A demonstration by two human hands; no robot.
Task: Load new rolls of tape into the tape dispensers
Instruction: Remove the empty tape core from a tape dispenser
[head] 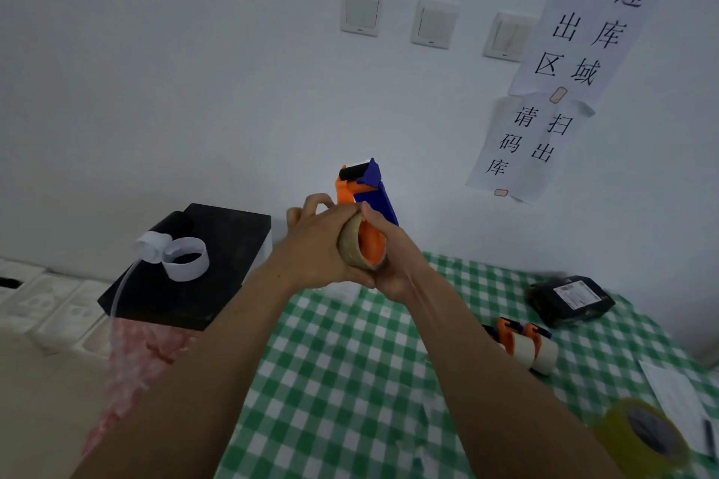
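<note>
I hold an orange and blue tape dispenser [367, 191] upright above the table's far edge, its black roller at the top. A brownish roll of tape [352, 247] sits around the dispenser's orange hub. My left hand [323, 245] wraps the roll from the left, thumb on its rim. My right hand [389, 257] grips the dispenser and the roll from the right and below. Two more loaded orange dispensers [525, 346] lie on the green checked tablecloth [350, 381]. A yellowish roll of tape [642, 436] lies at the lower right.
A black box [218, 268] at the left carries an empty white tape core [185, 257] and a loose strip. A black wrapped parcel [570, 299] lies at the right. White paper [673, 397] is near the yellowish roll. Wall switches and paper signs hang behind.
</note>
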